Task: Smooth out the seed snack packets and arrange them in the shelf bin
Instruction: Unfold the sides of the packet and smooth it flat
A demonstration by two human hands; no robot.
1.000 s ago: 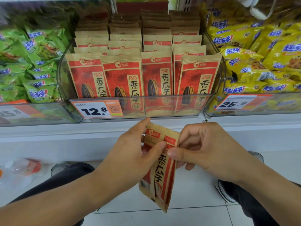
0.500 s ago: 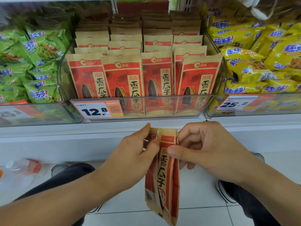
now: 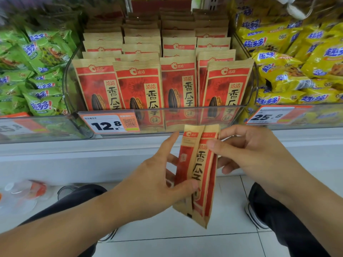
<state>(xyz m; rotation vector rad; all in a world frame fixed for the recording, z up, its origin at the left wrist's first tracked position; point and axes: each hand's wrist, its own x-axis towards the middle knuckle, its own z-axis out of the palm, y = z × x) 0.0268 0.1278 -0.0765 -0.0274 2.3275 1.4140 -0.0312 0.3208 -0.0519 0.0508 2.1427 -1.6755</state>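
Head view: the left hand (image 3: 159, 184) has slid lower than a moment ago, thumb and fingers now pinching the folded seed packet (image 3: 197, 175) mid-length; the right hand (image 3: 248, 156) still pinches its top. Green bags (image 3: 37, 75) sit left, the clear shelf bin (image 3: 185, 115) of upright packets centre, yellow bags (image 3: 297, 67) right. The kraft-and-red packet hangs below the bin's front.

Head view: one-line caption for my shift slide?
Both hands, left and right, hold a folded seed packet below the bin of upright packets.
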